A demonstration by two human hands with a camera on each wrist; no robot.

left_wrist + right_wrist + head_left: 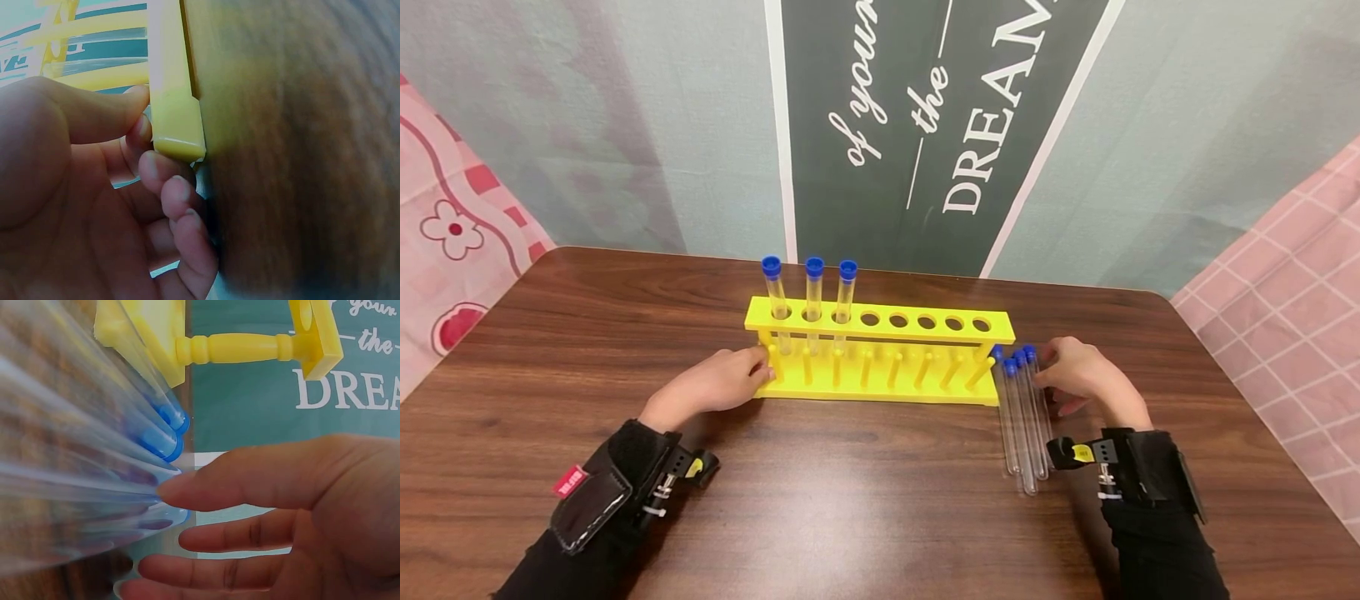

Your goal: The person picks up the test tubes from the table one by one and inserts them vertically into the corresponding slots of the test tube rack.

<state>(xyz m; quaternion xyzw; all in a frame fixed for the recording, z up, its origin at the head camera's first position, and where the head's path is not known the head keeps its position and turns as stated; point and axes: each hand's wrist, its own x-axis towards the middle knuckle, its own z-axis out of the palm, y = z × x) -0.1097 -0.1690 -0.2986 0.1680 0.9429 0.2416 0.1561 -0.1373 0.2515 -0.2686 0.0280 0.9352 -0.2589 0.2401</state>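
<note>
A yellow test-tube rack (880, 327) stands on the wooden table (850, 500). Three clear tubes with blue caps (811, 292) stand upright in its leftmost holes; the other holes hold nothing. My left hand (758, 372) grips the rack's left end, thumb and curled fingers pinching the base corner (178, 134). Several loose blue-capped tubes (1022, 417) lie side by side on the table at the rack's right end. My right hand (1051, 375) lies beside their caps, its fingers nearly straight, with the index fingertip (172, 494) touching the capped ends (164, 434).
The table's right edge is close to my right arm. A wall banner with white lettering (940, 125) hangs behind the table, and pink patterned cloth (1292, 292) shows at both sides. Bare wood lies in front of the rack.
</note>
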